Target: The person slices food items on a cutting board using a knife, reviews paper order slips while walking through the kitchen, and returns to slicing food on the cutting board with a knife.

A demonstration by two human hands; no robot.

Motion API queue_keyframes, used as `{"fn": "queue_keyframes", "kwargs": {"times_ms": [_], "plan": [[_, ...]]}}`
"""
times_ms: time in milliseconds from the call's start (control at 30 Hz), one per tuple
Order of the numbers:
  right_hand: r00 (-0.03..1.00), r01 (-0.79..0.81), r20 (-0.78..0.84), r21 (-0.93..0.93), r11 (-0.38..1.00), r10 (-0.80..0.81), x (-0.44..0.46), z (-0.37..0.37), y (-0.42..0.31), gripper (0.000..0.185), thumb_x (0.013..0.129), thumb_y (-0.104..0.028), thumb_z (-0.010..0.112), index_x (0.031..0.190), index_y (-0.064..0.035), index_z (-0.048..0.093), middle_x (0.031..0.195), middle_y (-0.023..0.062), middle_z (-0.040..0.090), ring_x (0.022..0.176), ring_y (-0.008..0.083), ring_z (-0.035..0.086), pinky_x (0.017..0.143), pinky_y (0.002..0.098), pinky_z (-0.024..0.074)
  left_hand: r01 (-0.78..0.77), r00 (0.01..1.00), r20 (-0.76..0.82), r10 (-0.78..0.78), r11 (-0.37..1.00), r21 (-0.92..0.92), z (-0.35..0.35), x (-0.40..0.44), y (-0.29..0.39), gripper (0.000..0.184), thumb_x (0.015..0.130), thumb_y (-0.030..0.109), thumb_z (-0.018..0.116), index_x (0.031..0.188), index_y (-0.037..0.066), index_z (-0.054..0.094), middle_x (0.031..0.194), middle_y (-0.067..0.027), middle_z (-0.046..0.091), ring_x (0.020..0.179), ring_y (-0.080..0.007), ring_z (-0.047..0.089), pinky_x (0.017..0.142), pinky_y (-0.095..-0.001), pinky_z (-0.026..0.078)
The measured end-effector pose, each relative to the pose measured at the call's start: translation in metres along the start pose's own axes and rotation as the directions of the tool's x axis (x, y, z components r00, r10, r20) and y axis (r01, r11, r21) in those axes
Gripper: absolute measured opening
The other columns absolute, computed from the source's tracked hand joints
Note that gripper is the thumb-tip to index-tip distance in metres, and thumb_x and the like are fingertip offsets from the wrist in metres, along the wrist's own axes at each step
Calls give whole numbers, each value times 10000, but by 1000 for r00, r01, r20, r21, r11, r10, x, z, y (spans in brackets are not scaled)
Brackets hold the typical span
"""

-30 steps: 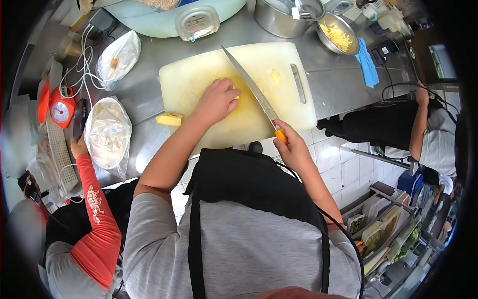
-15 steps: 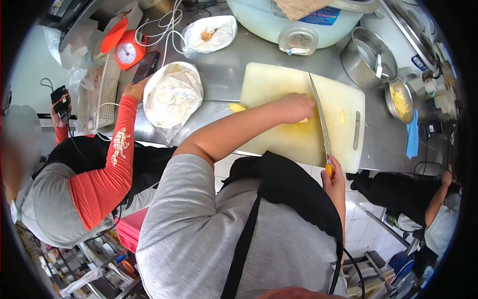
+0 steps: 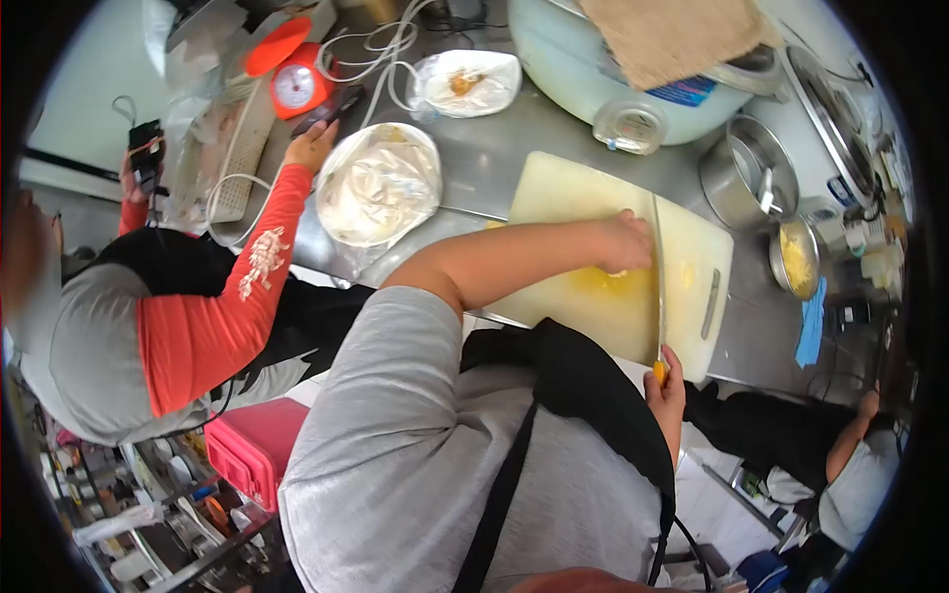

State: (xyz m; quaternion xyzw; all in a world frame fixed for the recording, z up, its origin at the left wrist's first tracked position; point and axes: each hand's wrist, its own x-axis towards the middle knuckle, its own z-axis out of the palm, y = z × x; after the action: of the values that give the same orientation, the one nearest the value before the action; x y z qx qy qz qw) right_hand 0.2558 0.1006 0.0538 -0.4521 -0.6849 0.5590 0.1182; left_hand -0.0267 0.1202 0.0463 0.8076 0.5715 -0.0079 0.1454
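Note:
A long knife (image 3: 658, 282) stands with its blade across the pale cutting board (image 3: 563, 198), its orange handle toward me. My right hand (image 3: 668, 385) is closed round that handle at the board's near edge. Left of the blade, my left hand (image 3: 625, 243) presses down with bent fingers on a yellow piece (image 3: 618, 273), mostly hidden under it. Yellow wet marks colour the board beside it. To the right of the blade lies a thin yellow slice (image 3: 688, 275).
A co-worker's hand (image 3: 312, 146) holds a dark device beside a bag-covered bowl (image 3: 380, 186). Behind stand a large cooker (image 3: 563, 59), a steel pot (image 3: 741, 168) and a bowl of yellow shreds (image 3: 797, 259). A blue cloth (image 3: 812, 326) lies at right. Another person is at far right.
The view has swung left, so the board appears farther right. The co-worker's hand has lifted the dark device from beside the scale. My hands keep their places at the piece and knife.

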Motion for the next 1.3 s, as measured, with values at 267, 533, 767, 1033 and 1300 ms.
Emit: {"fn": "queue_keyframes", "kwargs": {"times_ms": [267,533,767,1033,1300], "plan": [[999,46,8,-82,996,-46,5,-6,0,440,848,39,486,1272,-48,408,801,17,483,658,70,415,611,187,369,92,978,-182,-105,993,-79,13,-15,0,74,695,185,616,766,177,597,829,14,559,953,-209,445,796,-384,306],[994,109,10,-149,983,-108,12,-3,-10,432,833,12,527,1250,-43,429,723,-2,472,594,64,406,549,191,362,132,923,-332,-195,970,-203,33,-25,1,96,690,165,608,783,183,620,879,20,546,966,-213,443,821,-389,298],[993,116,28,-116,986,-114,14,2,-4,430,832,7,535,1247,-45,434,690,-7,460,571,60,391,524,192,354,86,891,-419,-176,971,-225,38,-34,4,140,699,145,607,824,152,670,952,5,570,1022,-218,436,890,-376,295],[986,166,50,-216,962,-159,18,-2,-4,429,832,-8,550,1242,-60,434,845,41,542,639,88,460,591,207,407,72,852,-499,-158,980,-187,46,-38,2,190,696,124,590,860,149,682,977,-15,592,991,-231,479,870,-368,354],[994,53,101,-97,994,-43,20,0,-13,416,838,-23,548,1238,-57,437,1050,102,572,833,122,530,727,223,432,23,831,-547,-97,990,-141,57,-43,-1,270,713,97,565,959,155,658,1033,-29,584,1024,-242,487,892,-373,366]]}}
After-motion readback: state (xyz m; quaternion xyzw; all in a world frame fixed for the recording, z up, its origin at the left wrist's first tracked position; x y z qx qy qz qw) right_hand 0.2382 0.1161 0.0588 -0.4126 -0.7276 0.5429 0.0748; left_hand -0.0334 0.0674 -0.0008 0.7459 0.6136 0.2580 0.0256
